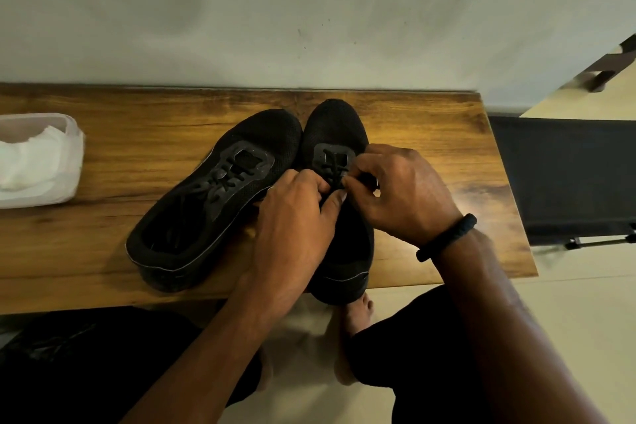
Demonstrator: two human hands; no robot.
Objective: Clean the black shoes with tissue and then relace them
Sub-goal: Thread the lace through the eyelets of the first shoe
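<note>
From the head view, we found both black shoes on the counter point(430, 134), toes pointing away. The left shoe point(220, 196) lay angled with its lacing in place, just beside the right shoe point(335, 134). The left hand point(296, 213) and right hand point(402, 193) each pinched the lace point(332, 170) over the right shoe's eyelets. We judged that a hard tug could drag that shoe off, since its heel overhung the near edge. Black lace on black mesh in dim light could hide a missed eyelet, and a pinched end might slip. We counted two shoes, two hands, one tissue pack point(38, 162) at far left, and one wristband point(447, 236).
</note>
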